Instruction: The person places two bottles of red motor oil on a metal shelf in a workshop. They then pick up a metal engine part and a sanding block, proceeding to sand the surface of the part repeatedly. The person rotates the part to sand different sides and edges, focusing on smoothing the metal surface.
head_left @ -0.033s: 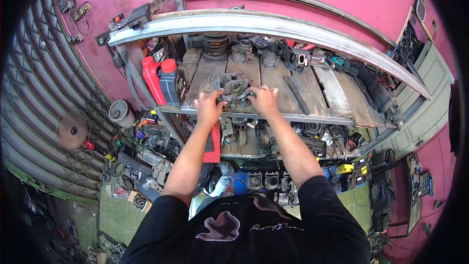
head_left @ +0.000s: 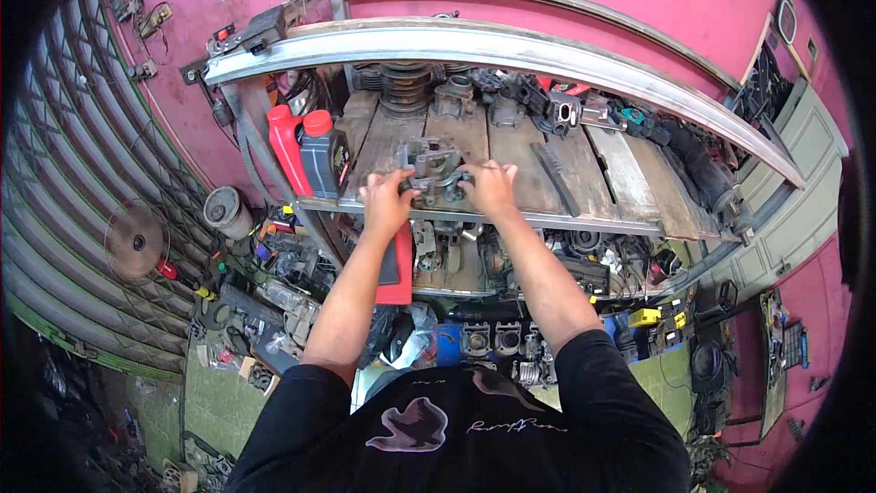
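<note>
A grey metal engine casting point(head_left: 432, 159), with openings and protruding lugs, is at the front of the wooden shelf point(head_left: 470, 135). My left hand point(head_left: 387, 200) grips its near left side, thumb and fingers closed on the metal. On the near right side, my right hand point(head_left: 490, 188) pinches a darker projecting lug. The fingers partly cover both lower corners of the casting. Whether its underside rests on the boards or is slightly raised, I cannot tell.
Red-capped oil bottles point(head_left: 321, 155) stand left of my hands. Behind the casting are a finned cylinder point(head_left: 404, 91) and several engine parts. A dark flat bar point(head_left: 556, 179) lies to the right. The metal rail point(head_left: 511, 44) crosses above; more parts crowd the lower shelf.
The casting has turned slightly between my hands. My left fingers have shifted a little to the left, and my right hand has barely moved.
</note>
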Demonstrator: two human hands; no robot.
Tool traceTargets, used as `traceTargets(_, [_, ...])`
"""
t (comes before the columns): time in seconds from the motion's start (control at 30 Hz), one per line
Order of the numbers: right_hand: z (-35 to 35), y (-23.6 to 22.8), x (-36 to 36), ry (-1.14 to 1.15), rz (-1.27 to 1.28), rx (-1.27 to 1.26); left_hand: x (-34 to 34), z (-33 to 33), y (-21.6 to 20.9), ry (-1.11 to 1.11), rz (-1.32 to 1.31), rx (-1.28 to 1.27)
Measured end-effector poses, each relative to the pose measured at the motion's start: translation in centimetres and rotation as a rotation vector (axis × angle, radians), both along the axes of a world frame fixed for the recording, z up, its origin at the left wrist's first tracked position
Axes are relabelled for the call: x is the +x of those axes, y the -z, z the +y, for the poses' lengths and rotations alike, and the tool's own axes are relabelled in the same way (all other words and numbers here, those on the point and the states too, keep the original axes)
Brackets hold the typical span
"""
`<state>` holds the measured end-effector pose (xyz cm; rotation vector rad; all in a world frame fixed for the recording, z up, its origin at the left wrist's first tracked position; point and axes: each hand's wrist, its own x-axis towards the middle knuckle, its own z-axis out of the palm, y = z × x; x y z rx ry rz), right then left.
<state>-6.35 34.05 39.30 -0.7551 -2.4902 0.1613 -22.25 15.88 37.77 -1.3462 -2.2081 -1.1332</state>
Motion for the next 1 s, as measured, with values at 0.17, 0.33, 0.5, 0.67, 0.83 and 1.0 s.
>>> traceTargets(0.17, [-4.5, -0.1, -4.3, -0.076, 0.085, 0.075, -3.7, -3.7, -0.4, 0.000, -0.034, 0.021])
traceTargets(0.33, [-6.3, 0.0, -6.3, -0.002, 0.091, 0.028, -3.2, -4.4, -0.3, -0.108, -0.108, 0.034])
traceTargets(0.5, [-7.1, 0.3, -7.5, 0.077, 0.084, 0.013, -2.2, -3.3, -0.4, -0.303, -0.047, 0.011])
traceTargets(0.67, [-7.6, 1.4, -9.6, 0.118, 0.069, -0.005, -4.0, -1.8, -0.2, -0.300, 0.023, -0.011])
traceTargets(0.83, [-7.0, 0.8, -10.9, 0.107, 0.024, -0.004, -5.2, -0.9, 0.8, -0.290, 0.076, -0.065])
traceTargets(1.0, [-6.8, 1.5, -10.1, 0.120, 0.002, 0.056, -4.4, -1.0, 0.5, -0.252, 0.065, -0.136])
